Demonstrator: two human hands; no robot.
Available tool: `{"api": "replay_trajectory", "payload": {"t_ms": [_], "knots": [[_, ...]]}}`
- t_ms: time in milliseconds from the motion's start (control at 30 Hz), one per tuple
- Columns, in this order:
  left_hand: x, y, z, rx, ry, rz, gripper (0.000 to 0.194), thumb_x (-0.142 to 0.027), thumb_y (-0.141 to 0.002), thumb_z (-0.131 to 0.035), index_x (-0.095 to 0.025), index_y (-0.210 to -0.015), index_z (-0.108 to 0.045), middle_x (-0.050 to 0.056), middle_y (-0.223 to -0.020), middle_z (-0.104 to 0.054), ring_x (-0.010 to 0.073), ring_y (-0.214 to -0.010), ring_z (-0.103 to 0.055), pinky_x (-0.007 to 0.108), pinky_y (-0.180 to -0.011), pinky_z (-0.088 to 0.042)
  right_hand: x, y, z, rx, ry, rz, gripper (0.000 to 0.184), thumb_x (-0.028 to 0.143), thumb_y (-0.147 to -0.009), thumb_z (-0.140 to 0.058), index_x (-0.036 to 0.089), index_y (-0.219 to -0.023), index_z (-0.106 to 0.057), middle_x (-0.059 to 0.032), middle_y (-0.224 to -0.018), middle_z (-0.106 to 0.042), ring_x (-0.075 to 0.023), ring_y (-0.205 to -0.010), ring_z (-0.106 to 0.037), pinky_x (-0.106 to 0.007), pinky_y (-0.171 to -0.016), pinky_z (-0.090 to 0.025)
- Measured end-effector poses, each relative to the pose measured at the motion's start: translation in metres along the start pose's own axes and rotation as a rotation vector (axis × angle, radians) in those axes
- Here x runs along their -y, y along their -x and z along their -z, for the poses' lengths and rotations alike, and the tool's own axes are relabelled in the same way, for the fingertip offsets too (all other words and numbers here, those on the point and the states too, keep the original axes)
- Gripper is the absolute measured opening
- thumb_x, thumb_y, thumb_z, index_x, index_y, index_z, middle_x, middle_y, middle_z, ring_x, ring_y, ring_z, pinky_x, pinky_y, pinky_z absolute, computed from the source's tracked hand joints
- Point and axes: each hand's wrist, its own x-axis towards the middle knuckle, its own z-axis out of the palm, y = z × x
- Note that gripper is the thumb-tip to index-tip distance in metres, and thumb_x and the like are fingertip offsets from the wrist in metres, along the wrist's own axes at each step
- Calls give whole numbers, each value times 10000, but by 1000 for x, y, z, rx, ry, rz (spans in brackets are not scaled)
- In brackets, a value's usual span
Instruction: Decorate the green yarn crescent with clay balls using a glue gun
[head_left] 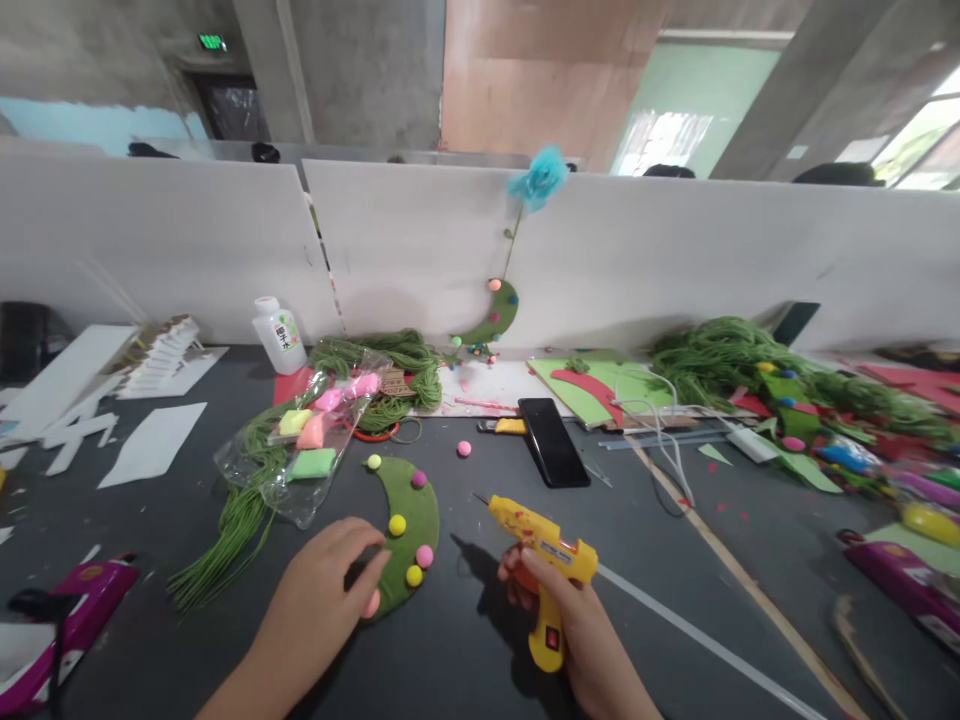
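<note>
My right hand (551,600) grips a yellow hot glue gun (536,530), its nozzle pointing left and a long clear glue stick (697,630) running out behind. A green felt crescent (420,510) lies on the dark table, dotted with small yellow, purple and pink balls. Over its lower left edge is my left hand (330,585), thumb and fingertips drawn together; whatever they may hold is hidden. A salmon-pink ball (371,604) shows just below that thumb at the crescent's lower tip. One loose pink ball (465,449) sits beyond the crescent.
Behind lie a black phone (553,443), a yellow utility knife (510,426) and a clay bag (311,440). Green yarn (720,360) is heaped right. A finished crescent with a blue flower (541,178) leans against the white partition (637,250). A white bottle (280,335) stands left.
</note>
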Motion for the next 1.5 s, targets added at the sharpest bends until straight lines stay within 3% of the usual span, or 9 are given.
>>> {"api": "replay_trajectory", "payload": {"t_ms": [133,400,600,833,1033,1167,1333,1500], "knots": [[9,4,11,32,109,101,219,-359,-905,-424,-238,-835,-593,20,-941,-663,192,-903,-618,331,-836,-454,9,7,-1,58,-37,-71,359,504,-618,-749,164,-706,-673,-50,-630,-683,-136,-526,-518,-249,-524,-363],[25,14,15,59,210,210,228,-363,-882,-431,-231,-833,-611,26,-908,-662,201,-883,-621,323,-812,-469,7,11,-2,115,-13,-33,323,476,-655,-737,167,-668,-642,-38,-640,-661,-146,-558,-527,-259,-560,-379],[36,18,25,34,218,226,231,-342,-879,-441,-213,-824,-624,22,-859,-671,187,-799,-649,312,-760,-491,12,11,-6,82,-9,0,314,476,-662,-724,174,-664,-640,-35,-625,-638,-151,-550,-522,-259,-539,-372],[43,12,29,10,239,210,193,-289,-850,-476,-215,-792,-645,5,-833,-686,172,-808,-644,280,-766,-487,39,0,-3,106,-40,22,288,456,-692,-717,177,-669,-650,-43,-668,-626,-138,-570,-493,-255,-532,-387],[32,-6,28,-11,335,185,190,-309,-833,-490,-215,-779,-646,13,-830,-699,183,-809,-645,289,-768,-490,62,-11,-5,102,-43,94,295,456,-698,-712,172,-663,-641,-42,-639,-599,-118,-507,-441,-264,-505,-380],[18,-20,23,26,363,118,211,-318,-851,-472,-218,-771,-639,20,-834,-697,186,-820,-646,292,-774,-488,70,-16,-2,25,-29,123,303,467,-669,-731,177,-657,-647,-49,-669,-617,-145,-561,-491,-273,-529,-409],[5,-37,20,55,391,66,231,-352,-877,-459,-234,-796,-640,1,-847,-691,177,-838,-651,270,-771,-492,75,-30,16,-96,-74,126,274,437,-642,-761,179,-676,-674,-41,-733,-642,-160,-659,-546,-273,-620,-472],[8,-49,13,-13,380,32,247,-413,-861,-483,-252,-798,-659,-14,-865,-705,168,-850,-661,230,-771,-504,93,-65,32,-81,1,179,270,429,-694,-708,167,-680,-643,-14,-690,-621,-77,-462,-391,-230,-447,-383]]}}
